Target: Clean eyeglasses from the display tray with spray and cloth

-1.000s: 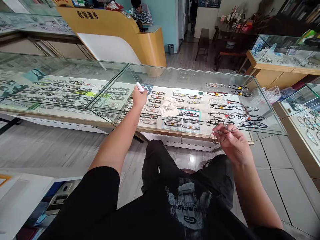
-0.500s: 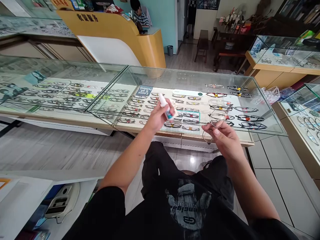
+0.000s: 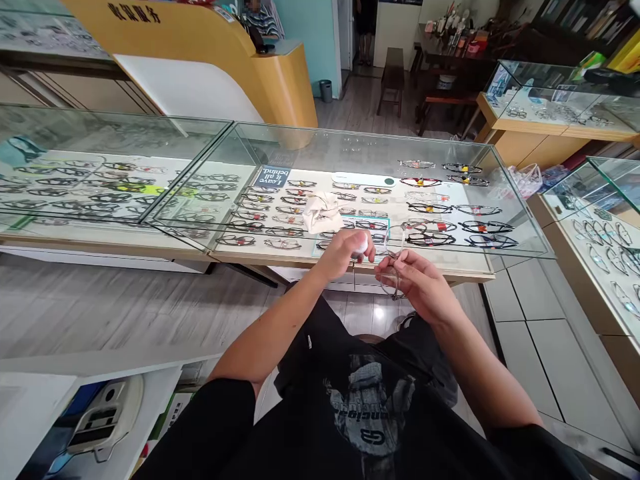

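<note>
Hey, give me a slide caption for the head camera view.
Left hand gripping a white bottle, right hand holding eyeglasses, at a glass display case.

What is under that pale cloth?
The cloth seems to lie on the glass case. Through the glass, glasses show around its edges. Whatever lies straight beneath the cloth is covered, so I can't tell.

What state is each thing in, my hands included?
Left hand: curled closed
Small white plastic bottle: gripped in left hand, partly hidden
Right hand: pinching
Thin-rimmed round eyeglasses: held in right hand
Clear rectangular glass display case: stocked with mostly dark eyeglass frames
Cream fabric cloth: crumpled on the case's top
Small grey cylindrical bin: upright
</note>
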### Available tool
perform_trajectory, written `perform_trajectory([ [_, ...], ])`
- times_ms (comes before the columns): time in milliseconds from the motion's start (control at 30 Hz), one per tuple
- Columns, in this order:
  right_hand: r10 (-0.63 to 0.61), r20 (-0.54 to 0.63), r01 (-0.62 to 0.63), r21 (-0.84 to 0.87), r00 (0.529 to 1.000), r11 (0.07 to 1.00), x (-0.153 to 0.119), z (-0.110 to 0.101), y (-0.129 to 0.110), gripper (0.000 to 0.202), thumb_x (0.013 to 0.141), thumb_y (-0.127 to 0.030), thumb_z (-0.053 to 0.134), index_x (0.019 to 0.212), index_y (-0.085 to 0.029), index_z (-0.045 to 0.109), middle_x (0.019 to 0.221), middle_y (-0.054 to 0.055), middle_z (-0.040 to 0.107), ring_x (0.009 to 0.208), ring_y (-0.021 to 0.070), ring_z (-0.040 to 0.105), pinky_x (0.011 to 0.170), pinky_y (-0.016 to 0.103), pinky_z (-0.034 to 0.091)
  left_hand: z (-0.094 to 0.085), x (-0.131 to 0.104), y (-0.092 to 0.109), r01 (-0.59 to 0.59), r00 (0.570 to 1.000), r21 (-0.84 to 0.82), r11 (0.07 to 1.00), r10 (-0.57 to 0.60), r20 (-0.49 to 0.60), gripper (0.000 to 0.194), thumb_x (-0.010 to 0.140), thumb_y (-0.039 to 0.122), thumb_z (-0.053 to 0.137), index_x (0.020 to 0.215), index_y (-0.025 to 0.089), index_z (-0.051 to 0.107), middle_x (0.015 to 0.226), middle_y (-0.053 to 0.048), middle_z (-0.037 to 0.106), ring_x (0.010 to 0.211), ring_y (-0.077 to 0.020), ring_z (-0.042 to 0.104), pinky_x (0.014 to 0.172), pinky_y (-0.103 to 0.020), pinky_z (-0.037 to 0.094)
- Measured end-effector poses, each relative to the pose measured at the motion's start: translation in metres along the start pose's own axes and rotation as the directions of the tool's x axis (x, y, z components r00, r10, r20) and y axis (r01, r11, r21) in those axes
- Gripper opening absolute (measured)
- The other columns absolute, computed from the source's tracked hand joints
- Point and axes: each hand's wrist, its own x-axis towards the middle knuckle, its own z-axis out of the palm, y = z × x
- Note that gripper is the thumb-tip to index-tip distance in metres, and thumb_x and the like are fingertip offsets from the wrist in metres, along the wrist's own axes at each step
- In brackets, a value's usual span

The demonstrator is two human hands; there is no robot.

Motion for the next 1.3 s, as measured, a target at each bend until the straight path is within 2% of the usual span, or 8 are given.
perform_trajectory([
  [200,0.047,0.007,-0.047,0.05,0.999,0.998,-0.003,-0.002,0.01,0.028,0.087,-0.044,0.087,0.088,-0.025,0.067,0.106,0.006,0.08,0.104,0.0242,0.074,0.101,0.043,0.058,0.01,0.004,-0.011,-0.041,0.998,0.231,0.972,0.031,0.046,0.057,0.099,0.065,0.047,0.062,0.021,0.048,0.061,-0.001,0.047,0.061,-0.0156,0.042,0.063,-0.034,0.033],
  [433,0.057,0.031,-0.059,0.074,0.998,0.995,-0.004,-0.002,0.009,0.027,0.088,-0.043,0.087,0.087,-0.025,0.067,0.105,0.005,0.08,0.104,0.0231,0.075,0.098,0.039,0.058,0.011,0.006,-0.011,-0.039,0.998,0.245,0.969,0.028,0.049,0.055,0.098,0.064,0.045,0.063,0.022,0.046,0.062,-0.001,0.047,0.062,-0.0168,0.042,0.064,-0.035,0.033],
  [567,-0.019,-0.011,0.02,0.09,1.0,0.996,0.001,-0.011,0.004,0.022,0.091,-0.04,0.085,0.087,-0.025,0.069,0.107,0.004,0.08,0.103,0.0217,0.075,0.101,0.038,0.057,0.01,-0.002,-0.008,-0.037,0.998,0.238,0.971,0.023,0.06,0.054,0.1,0.062,0.044,0.065,0.021,0.048,0.063,-0.002,0.048,0.062,-0.0165,0.041,0.065,-0.035,0.031],
  [733,-0.102,-0.058,0.107,0.087,0.993,0.991,0.008,-0.021,-0.001,0.021,0.09,-0.039,0.086,0.086,-0.026,0.07,0.111,0.003,0.081,0.107,0.0216,0.075,0.102,0.038,0.056,0.018,-0.017,-0.017,0.049,0.99,0.265,0.963,-0.081,0.113,0.053,0.099,0.06,0.048,0.064,0.021,0.046,0.063,0.0,0.045,0.062,-0.0157,0.04,0.063,-0.033,0.031],
  [1000,-0.105,-0.03,0.108,0.1,0.994,0.989,0.008,-0.013,0.001,0.022,0.09,-0.041,0.085,0.085,-0.026,0.069,0.107,0.003,0.08,0.105,0.0232,0.075,0.098,0.038,0.058,0.03,-0.021,-0.028,0.054,0.984,0.321,0.945,-0.106,0.145,0.055,0.097,0.065,0.051,0.067,0.02,0.045,0.064,0.002,0.042,0.064,-0.0138,0.038,0.064,-0.031,0.028],
  [1167,-0.093,-0.056,0.099,0.101,0.994,0.99,0.006,-0.015,-0.002,0.024,0.087,-0.041,0.088,0.084,-0.025,0.07,0.107,0.003,0.08,0.101,0.0225,0.076,0.095,0.038,0.059,0.026,-0.022,-0.025,0.01,0.998,0.331,0.943,-0.032,0.062,0.053,0.099,0.068,0.047,0.077,0.02,0.056,0.07,0.0,0.052,0.068,-0.0162,0.046,0.065,-0.032,0.036],
  [1233,-0.083,-0.087,0.091,0.092,0.993,0.992,0.003,-0.017,-0.006,0.025,0.086,-0.041,0.089,0.083,-0.025,0.07,0.105,0.003,0.081,0.1,0.0216,0.076,0.096,0.037,0.059,0.019,-0.021,-0.025,-0.076,0.996,0.403,0.912,0.089,-0.015,0.053,0.099,0.07,0.048,0.08,0.021,0.058,0.073,-0.001,0.055,0.07,-0.0177,0.048,0.067,-0.034,0.039],
  [1300,-0.068,-0.103,0.077,0.084,0.992,0.994,0.0,-0.018,-0.009,0.024,0.085,-0.041,0.09,0.082,-0.025,0.072,0.105,0.003,0.081,0.098,0.0203,0.076,0.096,0.037,0.059,0.009,-0.018,-0.027,-0.204,0.95,0.546,0.813,0.3,-0.091,0.051,0.096,0.071,0.055,0.083,0.022,0.06,0.077,-0.003,0.061,0.076,-0.0204,0.053,0.073,-0.037,0.043],
])
